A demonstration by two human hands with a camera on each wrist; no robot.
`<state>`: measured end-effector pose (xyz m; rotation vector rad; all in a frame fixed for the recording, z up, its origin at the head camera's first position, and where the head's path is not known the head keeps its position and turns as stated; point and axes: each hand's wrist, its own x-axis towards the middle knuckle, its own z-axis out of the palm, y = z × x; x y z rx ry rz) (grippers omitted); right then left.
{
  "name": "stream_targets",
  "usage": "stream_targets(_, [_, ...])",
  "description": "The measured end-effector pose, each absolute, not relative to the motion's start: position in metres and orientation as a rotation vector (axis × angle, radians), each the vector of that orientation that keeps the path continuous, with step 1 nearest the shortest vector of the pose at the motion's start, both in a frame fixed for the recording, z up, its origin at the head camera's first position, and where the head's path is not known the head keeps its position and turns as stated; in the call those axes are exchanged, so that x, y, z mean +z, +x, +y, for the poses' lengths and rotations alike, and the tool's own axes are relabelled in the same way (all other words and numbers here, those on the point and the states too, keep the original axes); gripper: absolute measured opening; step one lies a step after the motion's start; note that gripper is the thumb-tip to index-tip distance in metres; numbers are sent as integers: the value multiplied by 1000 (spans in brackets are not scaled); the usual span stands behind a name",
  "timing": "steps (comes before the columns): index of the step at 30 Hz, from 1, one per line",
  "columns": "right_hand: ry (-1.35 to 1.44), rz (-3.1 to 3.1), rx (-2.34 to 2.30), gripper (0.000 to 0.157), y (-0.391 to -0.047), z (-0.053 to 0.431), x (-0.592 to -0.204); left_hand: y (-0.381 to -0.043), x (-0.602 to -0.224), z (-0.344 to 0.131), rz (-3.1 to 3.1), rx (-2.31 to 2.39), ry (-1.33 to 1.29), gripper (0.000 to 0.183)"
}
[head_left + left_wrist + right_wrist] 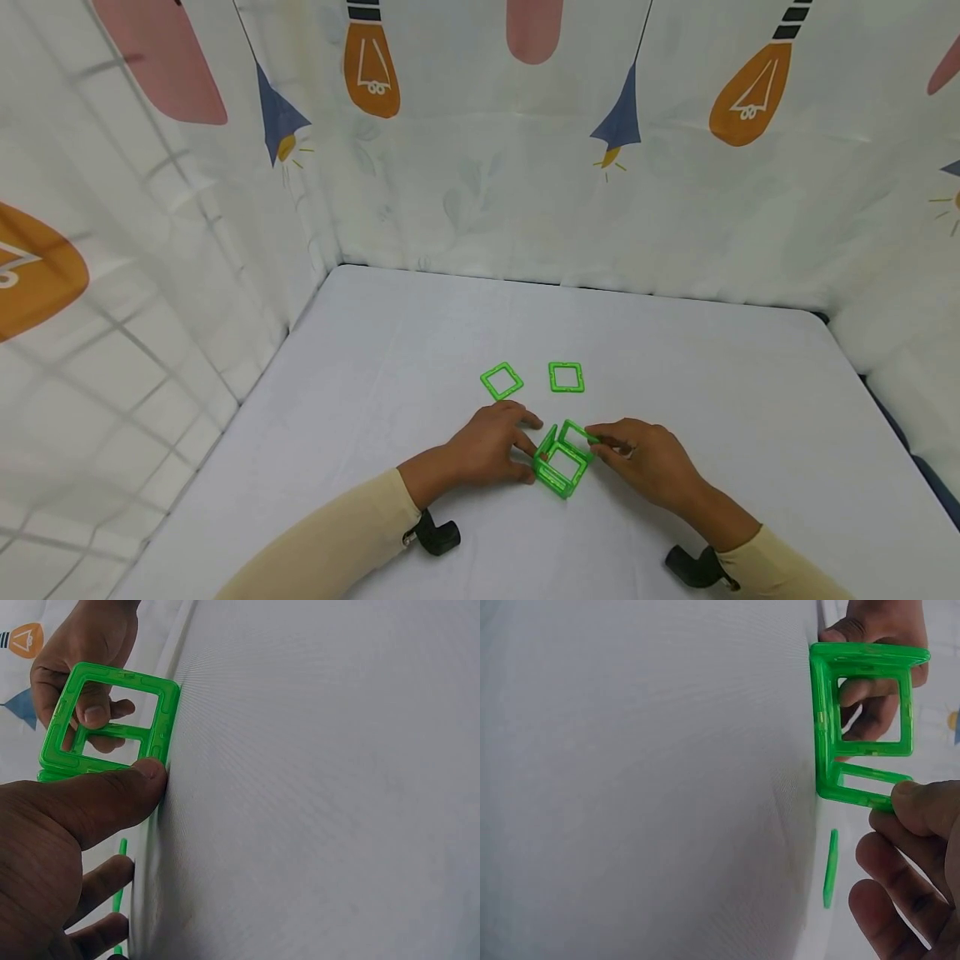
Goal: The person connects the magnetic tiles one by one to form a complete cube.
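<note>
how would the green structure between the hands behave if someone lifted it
The green structure would probably feel light, since its square frames are open in the middle. Each frame looks stiff, with straight, unbent bars, but the joints might fold or part, as the frames meet only along edges. Being flat-sided, it seems unlikely to roll.

no readable text, numbers or labels anywhere here.
</note>
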<state>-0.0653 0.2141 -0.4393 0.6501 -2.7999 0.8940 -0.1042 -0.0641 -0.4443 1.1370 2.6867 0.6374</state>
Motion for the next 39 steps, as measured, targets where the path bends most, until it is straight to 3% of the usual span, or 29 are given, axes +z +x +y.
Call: stream_targets(39, [676,-2848,888,34,-62,206,-434,-104,-444,-64,2681,645,1138,26])
